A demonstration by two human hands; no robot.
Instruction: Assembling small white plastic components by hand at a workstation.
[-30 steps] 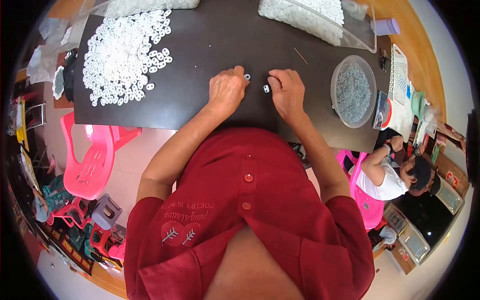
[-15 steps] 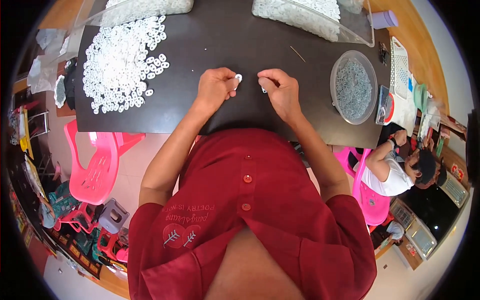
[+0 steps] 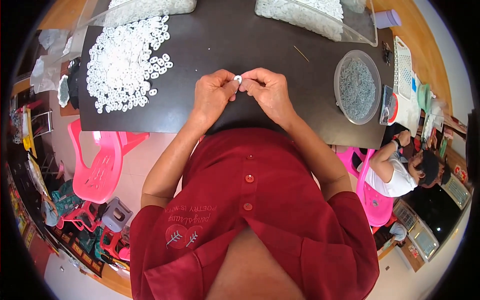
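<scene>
My left hand (image 3: 213, 96) pinches a small white oval plastic piece with holes (image 3: 238, 78) between thumb and fingers, just above the dark table (image 3: 210, 35). Against that piece, my right hand (image 3: 269, 96) has its thumb and forefinger pressed together; whatever lies between these fingertips is too small and covered to make out. The two hands meet at the fingertips. Left of them spreads a heap of similar white oval pieces (image 3: 120, 65). Off to the right stands a round clear bowl (image 3: 340, 107) filled with small grey metal parts (image 3: 357, 87), perhaps screws.
Two clear bins (image 3: 150, 11) (image 3: 315, 27) of white pieces stand at the far side. A thin stick (image 3: 301, 53) lies near the bowl, and a phone (image 3: 386, 105) at the right edge. A co-worker (image 3: 395, 170) sits to the right; a pink chair (image 3: 97, 170) stands left.
My right hand has moved left until its fingertips meet the white piece in my left hand. The whole view has shifted slightly.
</scene>
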